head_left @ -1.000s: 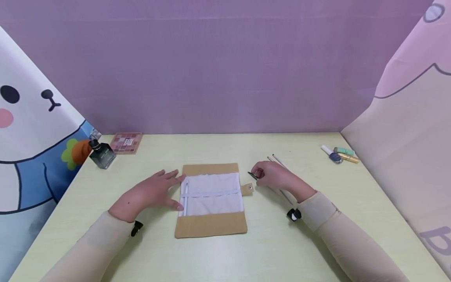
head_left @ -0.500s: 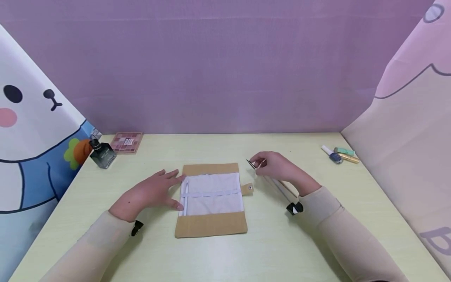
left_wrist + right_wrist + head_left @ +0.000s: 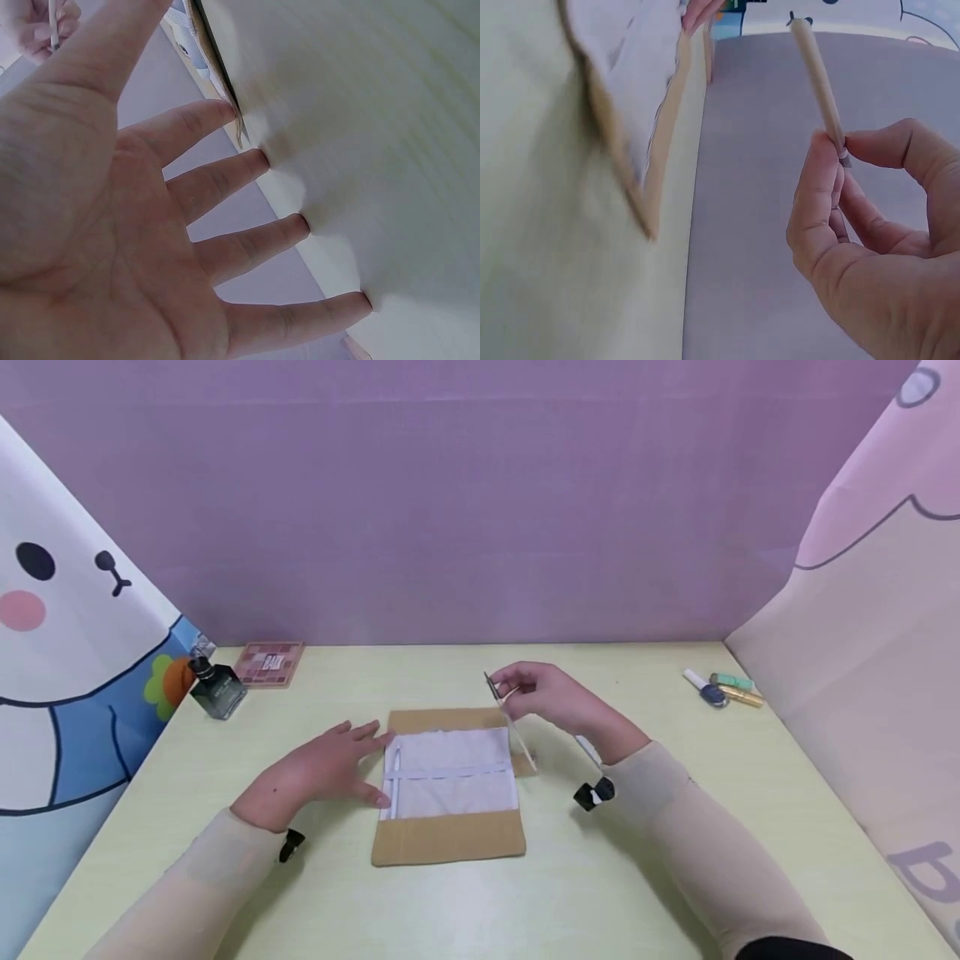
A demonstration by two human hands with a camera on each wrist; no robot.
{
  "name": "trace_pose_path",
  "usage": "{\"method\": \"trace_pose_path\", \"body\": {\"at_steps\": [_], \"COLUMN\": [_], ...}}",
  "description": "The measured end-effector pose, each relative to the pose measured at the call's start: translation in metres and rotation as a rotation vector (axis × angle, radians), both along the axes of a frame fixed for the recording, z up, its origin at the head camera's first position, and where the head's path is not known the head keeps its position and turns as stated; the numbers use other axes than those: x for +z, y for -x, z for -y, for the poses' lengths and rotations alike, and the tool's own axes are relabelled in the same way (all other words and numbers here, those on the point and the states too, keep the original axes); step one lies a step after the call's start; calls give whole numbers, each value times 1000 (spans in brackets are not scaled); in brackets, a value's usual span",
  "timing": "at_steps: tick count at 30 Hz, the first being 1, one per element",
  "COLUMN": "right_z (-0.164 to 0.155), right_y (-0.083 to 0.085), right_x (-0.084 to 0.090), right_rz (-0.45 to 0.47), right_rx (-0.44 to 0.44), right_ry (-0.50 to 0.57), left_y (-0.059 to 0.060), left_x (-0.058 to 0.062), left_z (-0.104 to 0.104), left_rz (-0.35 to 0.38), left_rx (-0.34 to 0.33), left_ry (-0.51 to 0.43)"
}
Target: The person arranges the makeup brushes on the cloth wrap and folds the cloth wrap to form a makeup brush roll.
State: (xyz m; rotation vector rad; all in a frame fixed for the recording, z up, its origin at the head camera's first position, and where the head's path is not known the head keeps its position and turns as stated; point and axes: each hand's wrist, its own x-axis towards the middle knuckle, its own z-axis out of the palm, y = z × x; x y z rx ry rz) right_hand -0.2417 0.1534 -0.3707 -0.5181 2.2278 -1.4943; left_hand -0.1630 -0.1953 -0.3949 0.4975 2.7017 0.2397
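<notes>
Pale table (image 3: 615, 902): right hand (image 3: 553, 697) pinches brush (image 3: 820, 79) near pouch (image 3: 450, 841), right side; left hand (image 3: 328, 768) splayed at left edge.

You have two hands in view, a left hand (image 3: 322, 772) and a right hand (image 3: 551, 697); one brown case (image 3: 450, 842); and three slim sticks showing: one held stick (image 3: 822, 82), one cased stick (image 3: 397, 789), one table stick (image 3: 588, 748). You can also count one dark bottle (image 3: 220, 695), one pinkish palette (image 3: 270, 666) and three small containers: one blue-and-white (image 3: 712, 695), one green (image 3: 733, 682), one gold (image 3: 742, 696).

Left sleeve (image 3: 187, 893) and right sleeve (image 3: 723, 852), long, plain beige, each ending in a broad cuff (image 3: 651, 785); left wrist device (image 3: 291, 845), small, black; right wrist device (image 3: 583, 798), black and white; curved black piece (image 3: 795, 948) beside the right sleeve
</notes>
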Motion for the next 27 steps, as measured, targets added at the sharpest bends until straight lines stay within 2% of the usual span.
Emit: {"method": "trace_pose_path", "body": {"at_steps": [8, 15, 27], "right_z": [44, 72, 101], "right_y": [11, 16, 21], "right_x": [2, 2, -7], "right_rz": [96, 128, 173], "right_rx": [28, 25, -23], "right_ry": [108, 167, 175], "left_y": [1, 1, 2], "left_x": [1, 5, 5], "left_z": [1, 0, -1], "left_rz": [-7, 2, 10], "left_rx": [-9, -18, -18], "left_ry": [12, 15, 20]}}
